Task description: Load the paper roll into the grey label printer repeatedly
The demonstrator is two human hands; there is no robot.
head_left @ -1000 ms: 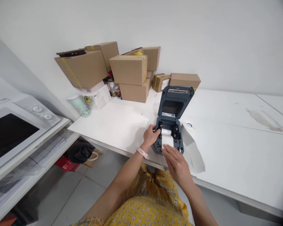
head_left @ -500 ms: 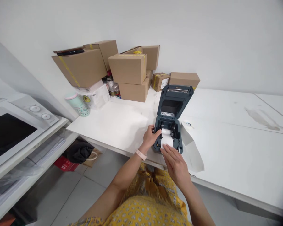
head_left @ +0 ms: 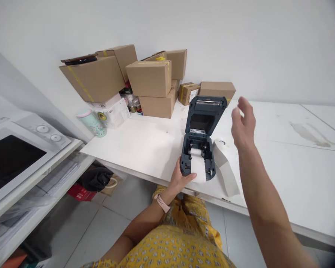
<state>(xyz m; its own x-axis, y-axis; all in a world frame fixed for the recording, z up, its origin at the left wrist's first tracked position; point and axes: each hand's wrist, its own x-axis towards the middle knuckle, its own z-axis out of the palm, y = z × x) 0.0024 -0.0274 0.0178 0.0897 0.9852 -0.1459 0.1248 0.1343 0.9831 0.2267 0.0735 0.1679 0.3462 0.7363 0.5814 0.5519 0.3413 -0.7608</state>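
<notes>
A dark label printer [head_left: 185,143] stands near the table's front edge with its lid [head_left: 206,108] raised. Inside it sits a white paper roll, and its paper strip [head_left: 198,165] runs forward over the front edge. My left hand [head_left: 180,178] holds the printer's front left corner, its thumb on the end of the strip. Raised to the right of the lid is my right hand [head_left: 244,124], fingers partly curled and apart, holding nothing. A curled length of label backing [head_left: 227,173] lies on the table just right of the printer.
Cardboard boxes [head_left: 149,80] are stacked along the wall behind, with a smaller box [head_left: 217,89] behind the printer. A green tumbler [head_left: 92,123] stands at the table's left end. Farther left, a white microwave [head_left: 25,145] rests on a shelf unit.
My right hand has left the paper strip and moved up and right, beside the lid. My left hand has shifted down to the printer's front corner and the strip's end.
</notes>
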